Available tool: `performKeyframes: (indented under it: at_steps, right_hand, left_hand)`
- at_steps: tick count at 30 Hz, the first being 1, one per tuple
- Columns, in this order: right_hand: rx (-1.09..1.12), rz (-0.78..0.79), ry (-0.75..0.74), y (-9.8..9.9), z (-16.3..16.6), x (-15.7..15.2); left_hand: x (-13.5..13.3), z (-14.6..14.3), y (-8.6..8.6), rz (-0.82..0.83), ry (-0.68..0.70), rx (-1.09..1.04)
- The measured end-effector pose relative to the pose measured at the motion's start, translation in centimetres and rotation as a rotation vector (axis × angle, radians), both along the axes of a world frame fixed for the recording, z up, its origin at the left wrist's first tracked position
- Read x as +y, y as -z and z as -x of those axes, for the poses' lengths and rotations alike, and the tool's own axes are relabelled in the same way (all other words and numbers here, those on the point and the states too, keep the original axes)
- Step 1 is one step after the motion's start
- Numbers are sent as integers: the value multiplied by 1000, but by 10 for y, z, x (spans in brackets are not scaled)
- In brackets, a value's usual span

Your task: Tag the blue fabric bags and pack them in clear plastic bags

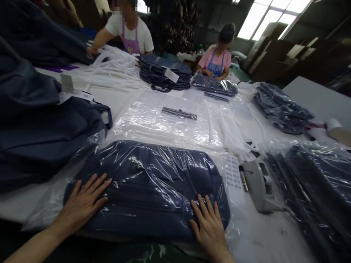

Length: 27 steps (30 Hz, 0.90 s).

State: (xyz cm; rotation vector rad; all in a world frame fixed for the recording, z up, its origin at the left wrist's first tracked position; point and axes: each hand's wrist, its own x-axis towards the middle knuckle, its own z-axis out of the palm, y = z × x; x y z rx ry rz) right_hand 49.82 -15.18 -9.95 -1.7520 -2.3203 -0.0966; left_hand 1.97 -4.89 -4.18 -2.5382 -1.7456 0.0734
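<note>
White table (270,241): clear plastic sleeve (44,212) lies along the near edge, loose film spilling out past its left end. Navy bag (153,175) sits flat inside. Left hand (86,199) on the bag's left end, right hand (208,223) by its near right corner; both palms down, fingers spread, grasping nothing. Tape dispenser (253,186) just right, untouched. Reads as smoothing the pack; next move probably calls for gathering slack film without shifting the bag.

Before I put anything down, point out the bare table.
Bare table: this side of the tape dispenser, between label sheet and wrapped pile at right. Crowded: mid-table, under clear plastic, and where your left hand and right hand rest on the wrapped bag.
</note>
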Motion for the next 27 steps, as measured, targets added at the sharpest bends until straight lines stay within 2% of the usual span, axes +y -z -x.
performKeyframes:
  at_steps: [2, 4, 6, 7, 9, 11, 14, 17, 23, 27]
  right_hand:
    - [4, -21, -7, -4, 1, 3]
    - [5, -29, -9, -7, 0, 5]
    - [7, -34, -4, -7, -1, 6]
    - [8, -37, -1, -7, -2, 6]
    - [8, -50, -4, -4, -3, 5]
    - [13, -69, -17, -2, -5, 6]
    - [30, -111, -30, 1, -6, 6]
    - [37, -137, -20, 1, -6, 7]
    - [27, -161, -37, -4, -6, 10]
    - [26, -139, -44, -7, -7, 11]
  left_hand:
    - [20, -16, -27, -10, 24, -101]
    - [52, -49, -54, -28, 101, -220]
    - [90, -94, -70, 43, 205, -241]
    - [110, -117, -73, 115, 279, -195]
    - [146, -158, -69, 214, 360, -96]
    - [175, -188, -57, 273, 426, -42]
    - [200, -205, -42, 357, 544, 16]
    - [207, -205, -39, 411, 636, 41]
    - [198, -203, -35, 499, 742, 50]
    - [197, -204, -34, 503, 792, 49]
